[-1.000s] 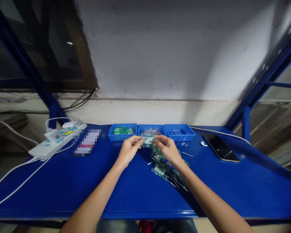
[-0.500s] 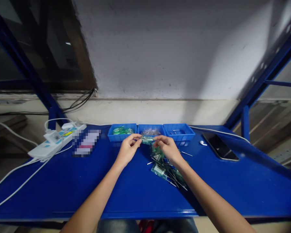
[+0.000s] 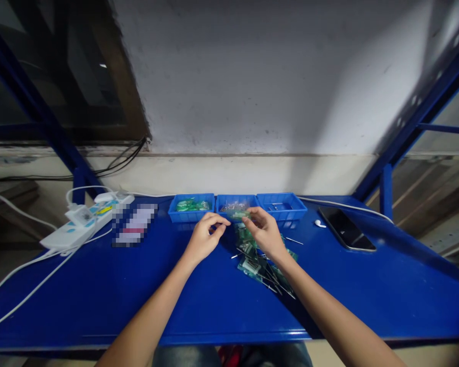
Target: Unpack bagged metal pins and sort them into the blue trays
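Observation:
My right hand [image 3: 266, 232] pinches a small clear plastic packet with green on it [image 3: 237, 215] in front of the middle blue bin [image 3: 229, 199]. To its left, my left hand [image 3: 209, 232] is apart from the packet, its thumb and index finger slightly parted with nothing visible between them. Below and partly behind my right hand lies a pile of similar green and clear packets [image 3: 251, 266] mixed with thin metal rods [image 3: 272, 280]. One more metal rod [image 3: 294, 241] lies to the right of the pile.
The left blue bin [image 3: 172, 210] holds green pieces; the right blue bin [image 3: 303, 206] holds a few metal rods. A phone [image 3: 346, 230] and a white earbud [image 3: 320, 223] lie to the right. On the left are a power strip [image 3: 57, 237] with white cables and a pixelated item [image 3: 135, 224].
My left hand has let go of the packet that both hands held. My right hand keeps the packet, now tilted up in front of the middle bin.

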`<state>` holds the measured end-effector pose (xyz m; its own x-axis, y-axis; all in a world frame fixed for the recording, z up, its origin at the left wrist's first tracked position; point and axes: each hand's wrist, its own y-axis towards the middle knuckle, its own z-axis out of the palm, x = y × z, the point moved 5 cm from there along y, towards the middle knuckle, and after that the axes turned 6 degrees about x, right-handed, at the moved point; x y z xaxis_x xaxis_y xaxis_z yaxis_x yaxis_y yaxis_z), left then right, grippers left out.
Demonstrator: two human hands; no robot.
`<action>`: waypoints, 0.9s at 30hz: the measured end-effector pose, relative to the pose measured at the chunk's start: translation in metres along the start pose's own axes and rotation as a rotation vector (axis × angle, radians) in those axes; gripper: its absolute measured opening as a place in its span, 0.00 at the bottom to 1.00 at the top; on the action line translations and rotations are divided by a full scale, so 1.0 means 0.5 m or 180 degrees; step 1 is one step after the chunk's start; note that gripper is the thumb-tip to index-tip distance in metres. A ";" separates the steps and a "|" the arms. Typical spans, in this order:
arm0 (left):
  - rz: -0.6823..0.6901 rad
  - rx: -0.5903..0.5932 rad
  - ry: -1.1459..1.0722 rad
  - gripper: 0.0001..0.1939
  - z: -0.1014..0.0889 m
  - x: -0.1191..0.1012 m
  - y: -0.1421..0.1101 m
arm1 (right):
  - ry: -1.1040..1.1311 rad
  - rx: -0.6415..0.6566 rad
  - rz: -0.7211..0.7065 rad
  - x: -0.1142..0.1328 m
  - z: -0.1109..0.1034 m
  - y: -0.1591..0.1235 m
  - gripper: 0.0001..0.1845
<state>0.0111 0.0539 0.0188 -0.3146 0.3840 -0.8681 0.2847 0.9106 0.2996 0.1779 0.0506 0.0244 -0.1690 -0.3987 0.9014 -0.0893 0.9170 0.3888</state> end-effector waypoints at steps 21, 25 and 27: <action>0.0795 0.0147 0.0872 0.15 0.037 -0.042 -0.020 | 0.0856 0.0212 0.1154 -0.021 0.024 -0.010 0.20; 0.0355 0.0071 0.0412 0.10 0.030 -0.024 -0.011 | 0.0673 -0.0030 0.1040 -0.038 0.015 -0.006 0.20; -0.0141 0.0018 0.0081 0.13 0.023 -0.005 -0.005 | 0.0445 -0.0168 0.0811 -0.039 0.010 -0.005 0.19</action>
<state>0.0214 0.0491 0.0158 -0.3500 0.3473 -0.8700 0.2752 0.9259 0.2589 0.1767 0.0559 0.0051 -0.0424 -0.1528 0.9874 -0.0097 0.9883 0.1525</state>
